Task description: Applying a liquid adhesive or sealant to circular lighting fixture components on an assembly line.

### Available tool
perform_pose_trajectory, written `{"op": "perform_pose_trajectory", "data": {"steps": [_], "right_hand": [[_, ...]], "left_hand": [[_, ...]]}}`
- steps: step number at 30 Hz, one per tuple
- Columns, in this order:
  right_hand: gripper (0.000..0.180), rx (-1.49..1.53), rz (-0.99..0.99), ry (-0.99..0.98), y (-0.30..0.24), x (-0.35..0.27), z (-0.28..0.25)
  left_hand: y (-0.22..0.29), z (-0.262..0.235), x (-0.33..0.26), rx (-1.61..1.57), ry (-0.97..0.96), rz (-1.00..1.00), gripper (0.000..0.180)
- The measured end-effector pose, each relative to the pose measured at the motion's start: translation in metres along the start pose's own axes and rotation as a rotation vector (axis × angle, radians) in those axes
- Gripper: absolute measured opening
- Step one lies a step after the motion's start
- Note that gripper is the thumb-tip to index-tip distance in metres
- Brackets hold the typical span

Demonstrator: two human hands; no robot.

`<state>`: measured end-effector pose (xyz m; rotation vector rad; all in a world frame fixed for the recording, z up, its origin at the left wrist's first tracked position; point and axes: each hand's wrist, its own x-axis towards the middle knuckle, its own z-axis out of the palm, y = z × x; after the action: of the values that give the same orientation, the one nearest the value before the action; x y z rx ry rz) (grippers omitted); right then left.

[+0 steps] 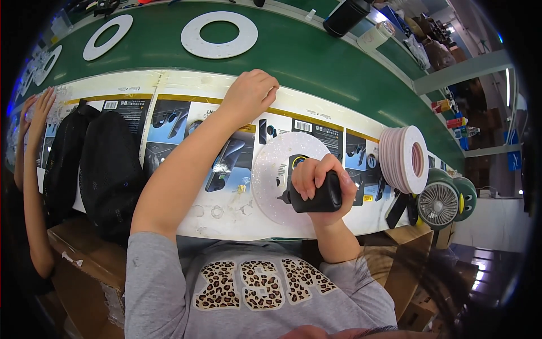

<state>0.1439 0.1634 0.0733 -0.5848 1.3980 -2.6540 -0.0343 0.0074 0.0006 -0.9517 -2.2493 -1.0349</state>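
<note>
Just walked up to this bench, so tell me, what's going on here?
A person at a green work table holds a black handheld power tool in the right hand, its tip over a round white disc. The left hand is closed and rests on the printed cardboard farther back. A stack of pink-white rings stands to the right; another person's hand is at far left.

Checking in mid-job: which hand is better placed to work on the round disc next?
Right. The right hand already has its grip on the black power tool, directly over the glittery disc. The left hand is stretched to the worktop's far edge, well away from the disc.
</note>
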Motion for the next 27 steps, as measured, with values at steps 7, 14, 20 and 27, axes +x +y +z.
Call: {"op": "perform_pose_trajectory", "data": {"steps": [7, 14, 20, 27], "right_hand": [[0.036, 0.025, -0.043, 0.068, -0.008, 0.003, 0.006], [0.040, 0.017, -0.116, 0.001, -0.009, -0.006, 0.014], [0.042, 0.033, -0.028, -0.051, 0.005, -0.007, 0.019], [0.044, 0.096, 0.023, -0.021, 0.007, -0.011, 0.018]], "left_hand": [[-0.001, -0.001, -0.002, -0.010, 0.006, 0.003, 0.007], [0.000, 0.001, 0.001, -0.020, 0.003, 0.011, 0.007], [-0.001, 0.002, 0.000, -0.009, -0.003, 0.005, 0.007], [-0.004, 0.005, 0.000, -0.001, -0.002, 0.011, 0.007]]}}
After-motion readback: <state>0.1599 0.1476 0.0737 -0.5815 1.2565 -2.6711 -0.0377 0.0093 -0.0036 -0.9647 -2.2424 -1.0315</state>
